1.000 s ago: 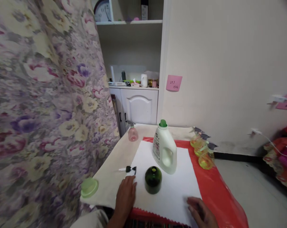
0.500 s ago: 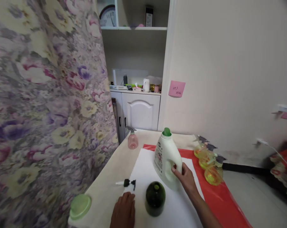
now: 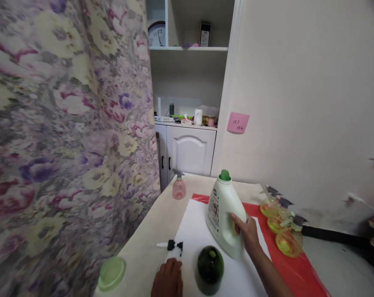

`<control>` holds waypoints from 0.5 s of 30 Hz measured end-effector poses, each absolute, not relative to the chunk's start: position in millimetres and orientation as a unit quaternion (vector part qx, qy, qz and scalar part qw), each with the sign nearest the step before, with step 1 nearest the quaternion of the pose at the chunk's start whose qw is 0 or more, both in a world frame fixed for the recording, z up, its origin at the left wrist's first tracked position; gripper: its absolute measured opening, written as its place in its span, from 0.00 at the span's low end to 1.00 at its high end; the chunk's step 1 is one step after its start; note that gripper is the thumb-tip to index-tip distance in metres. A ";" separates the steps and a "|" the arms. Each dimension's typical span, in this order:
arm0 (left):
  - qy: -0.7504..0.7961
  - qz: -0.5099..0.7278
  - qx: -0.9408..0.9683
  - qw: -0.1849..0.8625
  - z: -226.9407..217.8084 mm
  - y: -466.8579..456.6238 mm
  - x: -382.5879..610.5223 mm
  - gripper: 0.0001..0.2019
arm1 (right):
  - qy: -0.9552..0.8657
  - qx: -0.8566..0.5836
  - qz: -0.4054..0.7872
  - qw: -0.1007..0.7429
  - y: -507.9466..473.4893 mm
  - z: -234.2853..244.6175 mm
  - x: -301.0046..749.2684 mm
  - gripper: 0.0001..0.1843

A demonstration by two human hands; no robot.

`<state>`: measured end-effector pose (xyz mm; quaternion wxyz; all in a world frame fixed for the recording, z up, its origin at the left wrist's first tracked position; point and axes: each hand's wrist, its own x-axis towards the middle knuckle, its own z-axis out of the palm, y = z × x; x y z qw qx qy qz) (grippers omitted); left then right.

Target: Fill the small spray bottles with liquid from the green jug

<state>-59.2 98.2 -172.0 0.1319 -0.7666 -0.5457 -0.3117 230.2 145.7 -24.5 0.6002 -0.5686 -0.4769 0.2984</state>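
Observation:
My right hand [image 3: 248, 234] is wrapped round the handle of a white detergent jug [image 3: 223, 214] with a green cap, standing upright on a white sheet [image 3: 191, 225]. A dark green bottle [image 3: 209, 269] with no cap stands in front of the jug. My left hand [image 3: 168, 280] rests on the table's near edge, fingers curled, holding nothing that I can see. Just beyond it lies a black pump head [image 3: 173, 245] with a white tube.
A pink spray bottle [image 3: 178, 187] stands at the table's far side. Three yellow spray bottles [image 3: 281, 225] line the right, on a red cloth [image 3: 294, 272]. A green lid [image 3: 111, 272] lies at the near left corner. A floral curtain [image 3: 66, 136] hangs left; a white cabinet [image 3: 187, 148] stands behind.
My right hand left the near edge of the sheet, reached forward and closed on the jug's handle. The view has tilted up and shifted. My left hand has stayed put.

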 end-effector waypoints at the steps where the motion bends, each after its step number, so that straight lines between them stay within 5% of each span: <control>1: -0.550 -0.318 -0.761 0.133 -171.9 97.2 -57.5 0.13 | -0.478 -0.573 0.293 0.597 142.5 -18.7 231.8 0.24; 9: -0.564 -0.372 -0.728 0.114 -169.1 92.5 -53.2 0.12 | -0.503 -0.624 0.257 0.540 71.7 43.2 274.8 0.26; 15: -0.515 -0.476 -0.713 0.012 -151.6 91.9 -55.7 0.10 | -0.530 -0.704 0.222 0.416 12.1 71.6 306.6 0.26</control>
